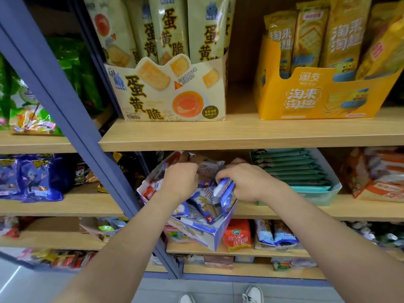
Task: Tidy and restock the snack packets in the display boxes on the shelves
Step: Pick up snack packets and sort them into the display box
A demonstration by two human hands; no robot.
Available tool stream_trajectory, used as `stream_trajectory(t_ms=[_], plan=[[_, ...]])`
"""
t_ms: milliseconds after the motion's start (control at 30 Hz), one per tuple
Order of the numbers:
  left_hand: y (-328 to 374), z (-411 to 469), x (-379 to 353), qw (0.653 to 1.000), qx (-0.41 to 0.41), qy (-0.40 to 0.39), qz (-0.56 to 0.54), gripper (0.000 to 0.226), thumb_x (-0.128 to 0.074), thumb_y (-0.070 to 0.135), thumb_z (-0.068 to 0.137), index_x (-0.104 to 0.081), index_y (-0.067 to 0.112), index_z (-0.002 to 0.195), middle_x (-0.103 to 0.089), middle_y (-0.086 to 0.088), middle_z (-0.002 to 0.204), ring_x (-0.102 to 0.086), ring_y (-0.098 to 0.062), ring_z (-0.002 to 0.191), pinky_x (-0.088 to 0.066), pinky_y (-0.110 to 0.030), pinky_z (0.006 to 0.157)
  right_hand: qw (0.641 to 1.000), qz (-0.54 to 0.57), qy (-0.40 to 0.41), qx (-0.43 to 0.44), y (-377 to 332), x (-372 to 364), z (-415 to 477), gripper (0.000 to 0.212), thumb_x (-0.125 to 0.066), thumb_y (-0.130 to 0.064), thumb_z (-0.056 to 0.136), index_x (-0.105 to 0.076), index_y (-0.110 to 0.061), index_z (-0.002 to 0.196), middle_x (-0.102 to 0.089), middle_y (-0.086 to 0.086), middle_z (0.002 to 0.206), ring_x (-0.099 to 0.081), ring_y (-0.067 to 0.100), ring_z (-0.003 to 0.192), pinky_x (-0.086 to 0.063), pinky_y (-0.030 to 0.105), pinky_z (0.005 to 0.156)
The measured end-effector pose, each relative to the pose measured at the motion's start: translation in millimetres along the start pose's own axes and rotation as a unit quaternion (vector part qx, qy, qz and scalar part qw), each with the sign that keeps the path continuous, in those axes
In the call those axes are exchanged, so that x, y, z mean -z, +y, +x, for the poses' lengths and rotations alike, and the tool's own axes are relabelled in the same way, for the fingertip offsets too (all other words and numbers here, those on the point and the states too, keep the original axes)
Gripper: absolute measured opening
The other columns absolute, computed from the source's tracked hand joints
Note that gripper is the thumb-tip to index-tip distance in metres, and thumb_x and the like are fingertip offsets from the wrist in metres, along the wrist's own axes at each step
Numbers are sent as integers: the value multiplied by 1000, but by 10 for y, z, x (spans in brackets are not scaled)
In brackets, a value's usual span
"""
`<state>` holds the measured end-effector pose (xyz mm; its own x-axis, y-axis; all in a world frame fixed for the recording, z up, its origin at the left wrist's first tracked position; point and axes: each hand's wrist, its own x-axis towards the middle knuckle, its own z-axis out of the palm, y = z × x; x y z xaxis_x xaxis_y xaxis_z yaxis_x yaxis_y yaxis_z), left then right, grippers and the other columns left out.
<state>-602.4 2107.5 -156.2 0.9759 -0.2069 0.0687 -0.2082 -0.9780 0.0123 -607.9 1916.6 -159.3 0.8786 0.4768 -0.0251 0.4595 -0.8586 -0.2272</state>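
Note:
A blue-and-white display box (215, 236) juts out over the front edge of the middle shelf, tilted toward me. It is full of blue-and-white snack packets (202, 206) lying in disorder. My left hand (180, 181) is closed on packets at the box's back left. My right hand (242, 182) grips a small bunch of the same packets (225, 188) above the box's right side. What lies under both hands is hidden.
A teal box of green packets (306, 171) stands right of the blue box. Above are a cream egg-yolk cracker box (175, 92) and a yellow box (323, 97). A blue shelf post (65, 101) slants across the left. My shoes (251, 295) are on the floor below.

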Motion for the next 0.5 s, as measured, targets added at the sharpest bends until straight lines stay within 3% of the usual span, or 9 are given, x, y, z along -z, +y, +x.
stream_trajectory(t_ms=[100,167,233,300,400,500], plan=[[13,-15,60,999,-25,8,-43,13,-51,23,97,-50,10,98,-65,-18,104,-60,-38,101,-42,-40,74,999,4,13,-45,16,-152,74,36,-57,-17,83,-63,-42,108,-53,-12,122,-45,19,122,-49,36,88],[62,-46,87,997,-34,30,-66,27,-56,30,95,-47,9,109,-65,-17,101,-62,-38,96,-45,-40,72,996,5,46,-72,50,-279,69,39,-57,-17,84,-67,-41,112,-55,-7,127,-50,24,121,-49,36,90],[121,-57,49,996,-50,42,-59,37,-57,37,94,-47,8,115,-66,-16,99,-63,-36,93,-47,-38,70,988,62,102,-102,75,-396,19,39,-54,-16,81,-71,-33,112,-64,2,122,-60,31,111,-50,37,88],[190,-30,-43,997,-58,40,-40,31,-56,39,93,-52,11,106,-67,-15,96,-64,-36,92,-44,-36,67,965,158,160,-134,76,-448,-56,47,-47,-19,78,-68,-21,120,-65,10,117,-59,33,109,-48,38,90],[330,26,-157,997,-53,30,-42,32,-49,42,97,-58,12,99,-68,-15,94,-64,-36,92,-42,-36,67,959,214,138,-125,-46,-481,-206,71,-61,-30,85,-32,-21,150,-52,6,131,-44,23,125,-40,35,100],[385,94,-145,993,-54,-12,-108,35,-38,33,102,-63,8,97,-68,-18,100,-62,-37,97,-41,-36,73,964,200,126,-118,-157,-526,-239,110,-71,-59,71,-2,-35,154,-45,-1,135,-37,19,128,-40,45,101]])
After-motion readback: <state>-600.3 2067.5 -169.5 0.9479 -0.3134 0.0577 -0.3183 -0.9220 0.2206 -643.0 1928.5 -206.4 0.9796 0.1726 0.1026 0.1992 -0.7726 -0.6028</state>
